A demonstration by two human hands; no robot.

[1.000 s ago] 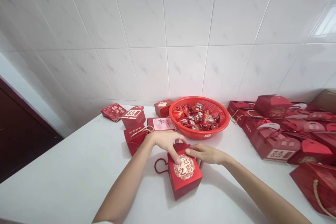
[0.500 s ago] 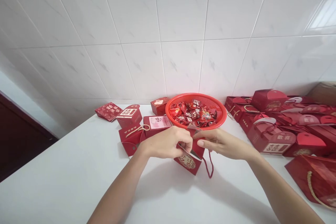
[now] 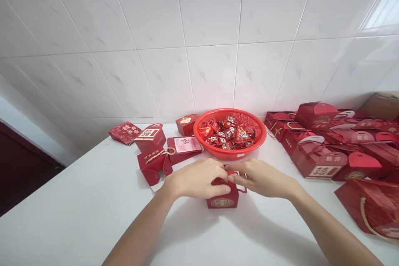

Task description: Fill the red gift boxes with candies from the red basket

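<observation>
A small red gift box (image 3: 222, 203) with a gold emblem on its front stands upright on the white table, between my two hands. My left hand (image 3: 198, 178) is closed on the box's upper left part, its thumb lying along the front. From the other side my right hand (image 3: 264, 178) pinches the top of the box, fingertips close to those of the left. A dark red cord shows beside the box, below the right fingers. The fingers hide much of the top flaps. Just behind is a red plastic basket (image 3: 224, 155) holding red-wrapped candies (image 3: 229, 135).
Several red boxes stand at the left, among them an open-ended box (image 3: 154, 165) with a rope handle and a pink-labelled box (image 3: 186, 144). A large group of red boxes (image 3: 324, 160) fills the right side. A tiled wall (image 3: 212, 79) rises behind the table.
The box was tilted with its top flaps apart; now it sits level, turned with its emblem toward me, and its top is folded inward. Both hands have shifted over its top.
</observation>
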